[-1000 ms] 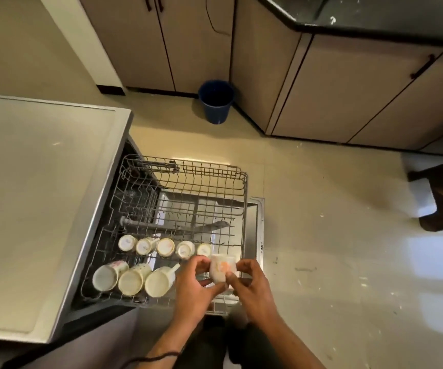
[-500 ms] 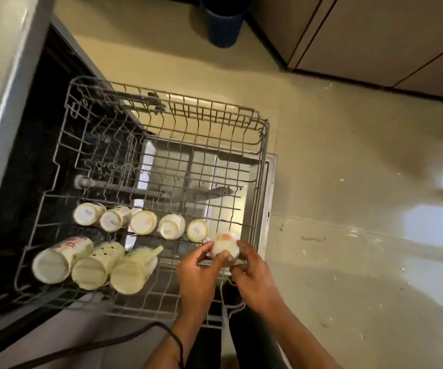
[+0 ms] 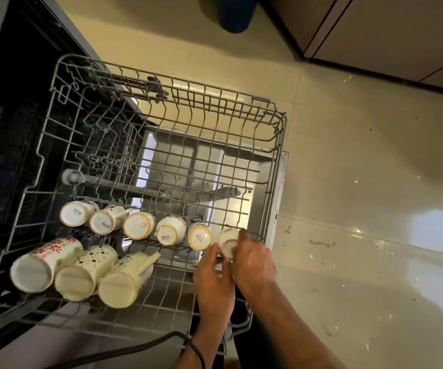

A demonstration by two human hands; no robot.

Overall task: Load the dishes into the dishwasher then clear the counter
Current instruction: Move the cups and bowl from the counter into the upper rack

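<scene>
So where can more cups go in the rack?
The rack's far half, beyond the spray arm, is bare. So is the near strip by the left hand. The small cups and mugs crowd the near left.

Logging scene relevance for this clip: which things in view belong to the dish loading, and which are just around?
Job: small cup held by left hand and right hand; wire rack; row of cups; three mugs.
Around: blue bucket; cabinets; black cable.
</scene>
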